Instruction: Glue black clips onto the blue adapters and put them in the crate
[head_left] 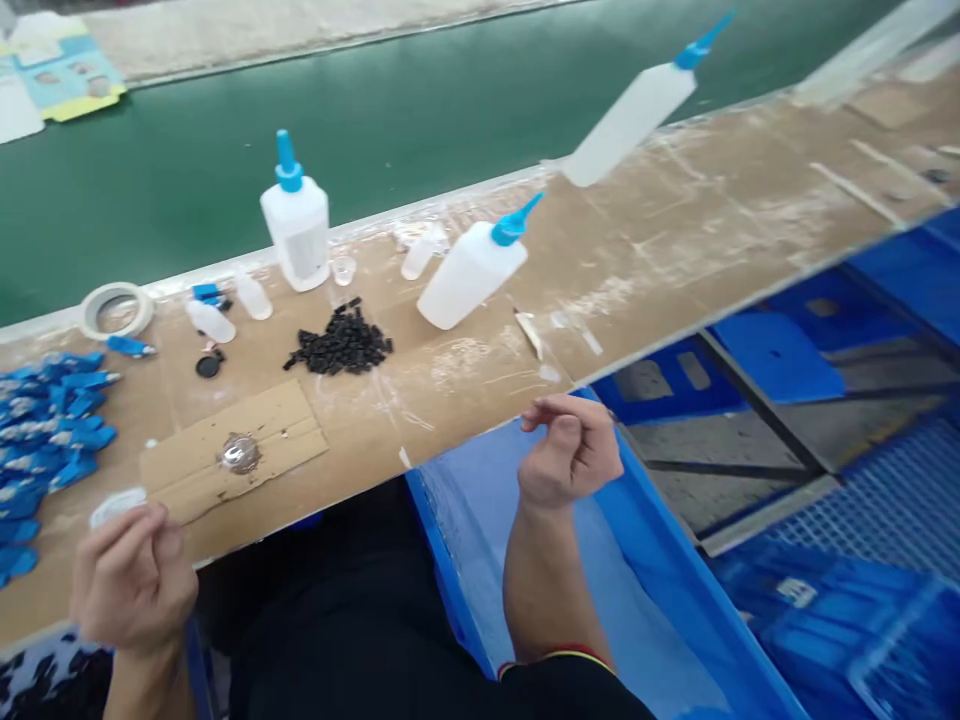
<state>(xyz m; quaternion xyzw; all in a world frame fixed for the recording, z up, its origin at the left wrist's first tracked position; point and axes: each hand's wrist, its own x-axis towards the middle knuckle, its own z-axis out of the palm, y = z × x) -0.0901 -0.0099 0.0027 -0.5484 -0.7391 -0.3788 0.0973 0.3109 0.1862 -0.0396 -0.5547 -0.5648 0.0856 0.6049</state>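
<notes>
My left hand point(135, 578) is closed in a pinch over the bench's front edge at lower left. What it holds, if anything, is too small to make out. Just behind its fingers shows a small whitish item point(118, 506). A cardboard piece point(292, 425) with a shiny dark blob point(240, 453) lies to the right of it. My right hand point(566, 450) hovers over a blue bin point(637, 540) in front of the bench, fingers curled closed with the thumb against them. Its grip is hidden. On the bench between the hands sits a heap of small black pieces point(341, 340).
Blue-capped bottles stand or tilt on the bench: one point(298, 235) behind the heap, another point(472, 275) beside it, a third point(630, 125) farther right. Blue parts point(56, 430) pile at left near a tape roll point(116, 312). Blue crates point(847, 620) fill the lower right.
</notes>
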